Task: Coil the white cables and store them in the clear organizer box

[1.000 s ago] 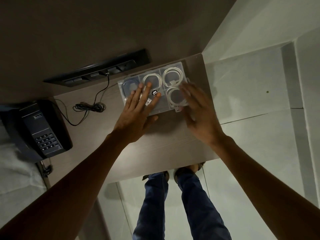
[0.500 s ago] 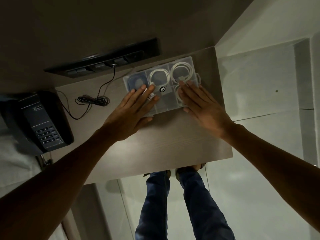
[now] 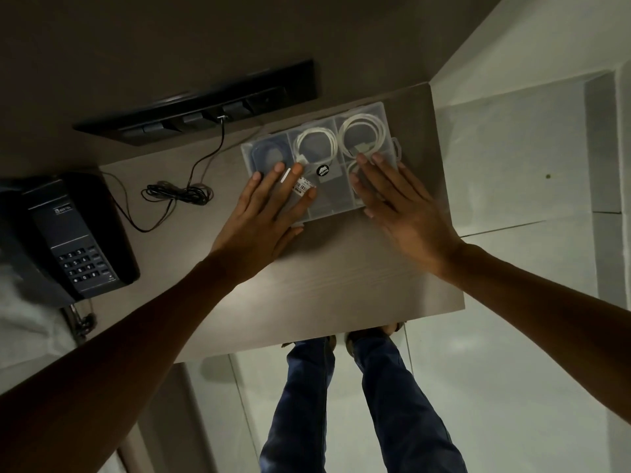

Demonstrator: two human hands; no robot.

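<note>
The clear organizer box [image 3: 333, 196] lies on the wooden desk [image 3: 327, 285] near its far right corner, with its lid down. Coiled white cables sit inside: one coil [image 3: 316, 141] in the middle back compartment, another coil [image 3: 362, 131] in the right back compartment, and a third partly hidden under my right hand. A dark cable fills the left back compartment [image 3: 268, 153]. My left hand [image 3: 269, 209] lies flat on the lid's left half, fingers spread. My right hand [image 3: 399, 203] lies flat on the lid's right front part, fingers spread.
A black desk phone [image 3: 73, 240] stands at the left. A bundled black cord [image 3: 177, 192] runs from a black socket strip [image 3: 205, 107] on the wall. The desk's right and front edges drop to a tiled floor [image 3: 512, 165]; my legs [image 3: 341, 404] are below.
Both hands slid a little toward the box's front edge and flattened on the lid. The view shifted slightly; the box stayed in place.
</note>
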